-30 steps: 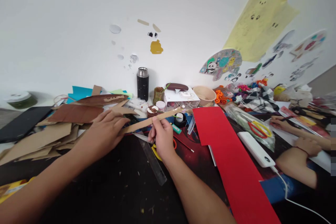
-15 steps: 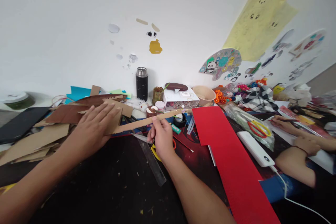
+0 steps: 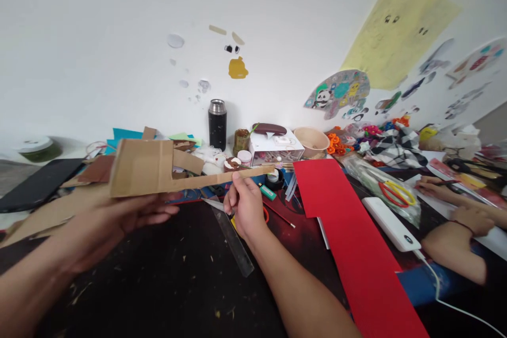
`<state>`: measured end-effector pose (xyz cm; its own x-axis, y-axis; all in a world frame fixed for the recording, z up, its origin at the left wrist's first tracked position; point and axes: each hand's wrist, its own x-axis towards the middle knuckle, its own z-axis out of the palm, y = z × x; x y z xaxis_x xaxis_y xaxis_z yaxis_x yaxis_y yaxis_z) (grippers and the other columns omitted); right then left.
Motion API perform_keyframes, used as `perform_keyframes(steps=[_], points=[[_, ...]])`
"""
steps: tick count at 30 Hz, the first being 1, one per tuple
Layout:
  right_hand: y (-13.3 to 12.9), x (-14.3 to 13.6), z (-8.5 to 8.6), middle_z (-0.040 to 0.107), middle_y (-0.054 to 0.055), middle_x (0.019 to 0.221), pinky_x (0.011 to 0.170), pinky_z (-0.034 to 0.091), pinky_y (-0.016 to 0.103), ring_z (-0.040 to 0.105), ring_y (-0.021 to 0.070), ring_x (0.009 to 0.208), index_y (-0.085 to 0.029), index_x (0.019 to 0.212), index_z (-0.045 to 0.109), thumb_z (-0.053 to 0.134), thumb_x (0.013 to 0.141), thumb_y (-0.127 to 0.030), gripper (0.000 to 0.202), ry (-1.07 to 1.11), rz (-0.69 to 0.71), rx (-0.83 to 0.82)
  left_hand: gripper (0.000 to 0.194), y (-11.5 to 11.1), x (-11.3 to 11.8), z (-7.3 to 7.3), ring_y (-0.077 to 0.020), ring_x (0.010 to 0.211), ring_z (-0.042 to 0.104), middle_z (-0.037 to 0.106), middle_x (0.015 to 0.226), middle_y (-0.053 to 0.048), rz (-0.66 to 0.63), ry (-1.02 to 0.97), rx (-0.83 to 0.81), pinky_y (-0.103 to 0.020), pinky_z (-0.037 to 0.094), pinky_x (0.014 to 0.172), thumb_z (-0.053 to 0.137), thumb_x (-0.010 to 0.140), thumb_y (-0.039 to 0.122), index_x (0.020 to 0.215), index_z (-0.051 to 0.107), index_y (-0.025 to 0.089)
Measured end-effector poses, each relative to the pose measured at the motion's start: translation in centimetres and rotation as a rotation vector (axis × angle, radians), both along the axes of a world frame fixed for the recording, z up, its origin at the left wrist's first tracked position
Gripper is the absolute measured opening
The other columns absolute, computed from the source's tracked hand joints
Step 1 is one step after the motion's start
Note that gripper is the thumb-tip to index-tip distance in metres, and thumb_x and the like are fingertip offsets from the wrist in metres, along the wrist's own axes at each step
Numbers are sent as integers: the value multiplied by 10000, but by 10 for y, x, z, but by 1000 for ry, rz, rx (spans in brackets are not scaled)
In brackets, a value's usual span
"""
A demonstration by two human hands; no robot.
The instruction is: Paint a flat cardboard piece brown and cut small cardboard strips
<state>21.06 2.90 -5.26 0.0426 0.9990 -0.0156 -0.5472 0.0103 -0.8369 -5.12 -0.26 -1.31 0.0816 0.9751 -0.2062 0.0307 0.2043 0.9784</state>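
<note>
A piece of brown cardboard [image 3: 142, 166], a wide panel running into a long narrow strip, is raised over the table. My right hand [image 3: 246, 206] pinches the strip between thumb and fingers. Just below the wide panel is my left hand [image 3: 130, 216], slightly blurred, its fingers stretched out to the right; whether it touches the cardboard I cannot tell. Scissors with a silver blade [image 3: 214, 204] and yellow-orange handles show behind my right hand, which partly hides them. A clear ruler [image 3: 233, 243] lies beneath on the black table [image 3: 158, 285].
Cardboard scraps [image 3: 59, 211] and a black tablet-like slab [image 3: 37, 185] lie left. At the wall stand a black thermos [image 3: 217, 127] and a white box [image 3: 273, 148]. Red corrugated sheet [image 3: 348, 243], a white power bank [image 3: 390, 224] and another person's arms [image 3: 455, 243] are right.
My left hand has gone from lying on top of the cardboard to below it, uncovering the wide panel. The panel now stands raised above the scraps. My right hand keeps its pinch.
</note>
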Motion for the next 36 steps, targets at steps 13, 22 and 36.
perform_keyframes(steps=[13, 22, 36], points=[[-21, -16, -8, 506, -59, 441, 393, 326, 207, 522, 109, 369, -244, 609, 524, 758, 927, -816, 696, -265, 241, 60, 701, -15, 56, -34, -256, 820, 802, 882, 974, -146, 184, -427, -30, -287, 649, 676, 1059, 721, 535, 1286, 857, 174], [-17, -2, -13, 557, -90, 506, 432, 367, 211, 531, 127, 398, -182, 1068, 801, 650, 1029, -719, 559, -518, 200, 106, 713, -9, 24, -26, -184, 759, 745, 859, 880, -60, 336, -516, 66, -248, 659, 719, 1128, 578, 537, 1160, 898, 195], [-41, 82, 33, 812, 150, 1376, 1055, 573, 380, 780, 303, 1221, -202, 1416, 789, 776, 1064, -299, 365, -1721, 373, 250, 671, -11, 15, -29, -206, 778, 747, 845, 875, -68, 299, -574, 20, -254, 668, 713, 1118, 599, 521, 1131, 895, 179]])
